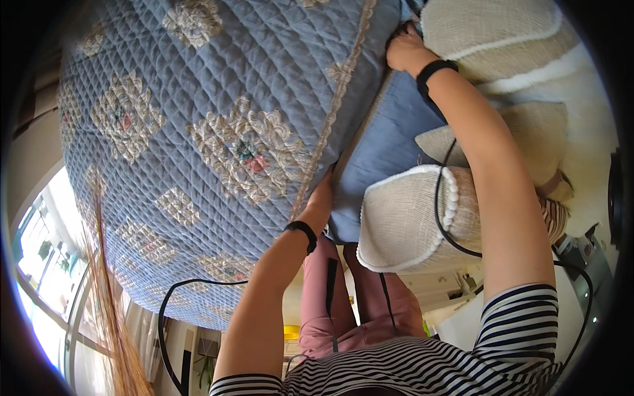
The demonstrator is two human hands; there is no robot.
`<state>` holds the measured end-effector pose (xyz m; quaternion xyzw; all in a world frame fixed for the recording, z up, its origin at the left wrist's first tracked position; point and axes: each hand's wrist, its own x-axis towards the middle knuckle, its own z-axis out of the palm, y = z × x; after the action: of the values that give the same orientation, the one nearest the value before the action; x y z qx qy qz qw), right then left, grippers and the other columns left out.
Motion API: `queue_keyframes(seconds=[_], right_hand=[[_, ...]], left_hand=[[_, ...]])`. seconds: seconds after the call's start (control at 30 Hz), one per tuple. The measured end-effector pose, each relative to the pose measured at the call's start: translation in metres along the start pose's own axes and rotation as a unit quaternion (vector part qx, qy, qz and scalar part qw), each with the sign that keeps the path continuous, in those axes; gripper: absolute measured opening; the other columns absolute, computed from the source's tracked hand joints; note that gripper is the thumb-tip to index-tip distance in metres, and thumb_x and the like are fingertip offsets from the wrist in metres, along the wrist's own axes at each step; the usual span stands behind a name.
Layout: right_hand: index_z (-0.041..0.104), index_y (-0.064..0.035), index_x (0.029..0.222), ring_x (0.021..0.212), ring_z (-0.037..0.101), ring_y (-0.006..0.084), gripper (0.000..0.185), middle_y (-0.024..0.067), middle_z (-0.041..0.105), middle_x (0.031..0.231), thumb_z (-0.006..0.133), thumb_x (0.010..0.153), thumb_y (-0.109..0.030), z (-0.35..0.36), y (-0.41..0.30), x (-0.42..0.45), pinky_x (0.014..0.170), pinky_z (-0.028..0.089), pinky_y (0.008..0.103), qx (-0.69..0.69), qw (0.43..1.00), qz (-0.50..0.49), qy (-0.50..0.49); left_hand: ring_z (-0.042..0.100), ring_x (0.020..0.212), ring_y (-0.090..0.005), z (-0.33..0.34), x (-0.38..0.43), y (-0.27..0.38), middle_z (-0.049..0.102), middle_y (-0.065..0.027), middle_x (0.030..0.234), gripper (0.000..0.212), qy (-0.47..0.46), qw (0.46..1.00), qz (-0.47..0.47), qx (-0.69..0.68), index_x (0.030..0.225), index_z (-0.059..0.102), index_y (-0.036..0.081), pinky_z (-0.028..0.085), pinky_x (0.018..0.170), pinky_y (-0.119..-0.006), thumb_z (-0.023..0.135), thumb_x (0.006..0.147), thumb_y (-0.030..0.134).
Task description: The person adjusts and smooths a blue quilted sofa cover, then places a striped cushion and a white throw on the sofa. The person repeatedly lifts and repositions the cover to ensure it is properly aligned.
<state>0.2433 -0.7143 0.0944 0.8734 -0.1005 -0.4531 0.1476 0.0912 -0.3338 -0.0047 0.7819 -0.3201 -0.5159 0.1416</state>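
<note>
A blue quilted cover (277,64) with embroidered floral patches and a lace strip along its edge fills the left and middle of the view. Beside it lies a smooth blue fabric surface (396,119) with a beige border. My left hand (324,193) reaches into the seam between the two, its fingers hidden under the cover's edge. Farther up the same seam, my right hand (407,48) is pressed at the cover's far edge, fingertips out of sight in the dark gap. Whether either hand grips the fabric cannot be seen.
A beige cushion (401,218) with white pom-pom trim stands close to my right forearm. More beige cushions (490,29) and a plain beige cushion (535,133) lie at right. Black cables (438,198) hang by both arms. Bright windows (47,267) are at far left.
</note>
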Motion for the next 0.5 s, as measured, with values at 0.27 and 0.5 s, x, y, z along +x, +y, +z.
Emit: queue_keyframes(seconds=[0.27,0.5], right_hand=[[0.065,-0.0109,0.109,0.119,0.046,0.0268,0.041,0.0105,0.059,0.119,0.048,0.082,-0.036,0.005,0.0,0.021,0.101,0.028,0.0403,0.013,0.999,0.014,0.048],[0.056,-0.0085,0.122,0.127,0.039,0.0288,0.046,0.0142,0.046,0.134,0.051,0.081,-0.028,-0.041,-0.009,-0.012,0.104,0.029,0.0432,0.099,0.984,0.009,-0.15]], left_hand=[[0.04,0.124,-0.0305,-0.024,0.01,-0.031,0.05,-0.0083,0.13,0.05,-0.041,0.932,0.222,0.285,0.137,0.038,0.012,0.007,0.111,-0.047,0.044,0.089,0.026],[0.042,0.124,-0.0283,-0.047,0.007,0.006,0.049,-0.0074,0.131,0.038,0.006,0.999,0.014,0.033,0.126,0.051,0.014,0.023,0.107,-0.041,0.039,0.091,0.019]])
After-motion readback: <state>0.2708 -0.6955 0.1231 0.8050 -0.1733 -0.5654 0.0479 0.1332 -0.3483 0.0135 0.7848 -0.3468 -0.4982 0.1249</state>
